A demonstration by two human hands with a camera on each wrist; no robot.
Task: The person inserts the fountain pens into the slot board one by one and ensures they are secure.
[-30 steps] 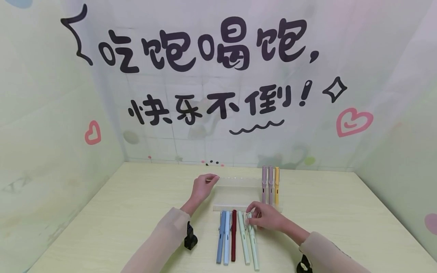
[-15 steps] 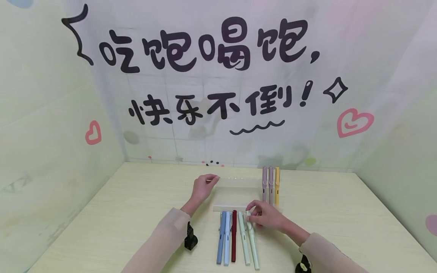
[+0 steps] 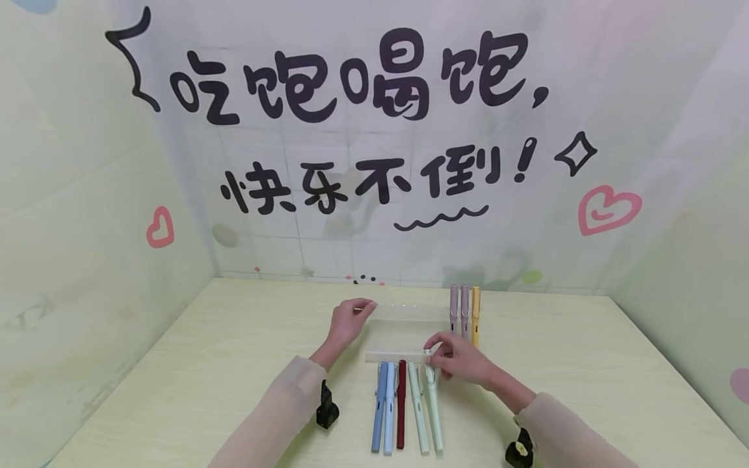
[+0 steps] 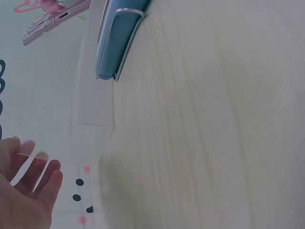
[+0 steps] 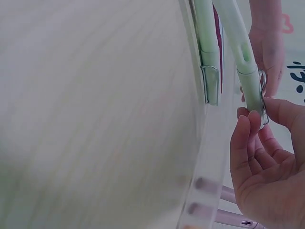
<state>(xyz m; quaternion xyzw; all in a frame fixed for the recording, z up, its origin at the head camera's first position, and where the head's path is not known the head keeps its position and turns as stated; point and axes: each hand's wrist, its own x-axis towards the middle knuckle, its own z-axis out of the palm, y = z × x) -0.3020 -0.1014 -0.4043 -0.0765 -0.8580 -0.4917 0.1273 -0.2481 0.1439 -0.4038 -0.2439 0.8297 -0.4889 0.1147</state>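
My left hand pinches the upper left corner of a clear acrylic pen stand; in the left wrist view its thumb and fingers lie on both sides of the transparent edge. My right hand grips a pale green pen at its capped end, near the stand's front lip. In the right wrist view that pen is tilted, fingertips around the cap by the metal clip. A second pale green pen lies beside it, its clip toward the stand.
A dark red pen, a light blue pen and a darker blue pen lie in front of the stand. Two mauve pens and a yellow pen rest on its right side. A printed backdrop stands behind the table.
My right hand has lifted the cap end of the pale green pen slightly and moved it toward the stand. My left hand stays on the stand's corner.
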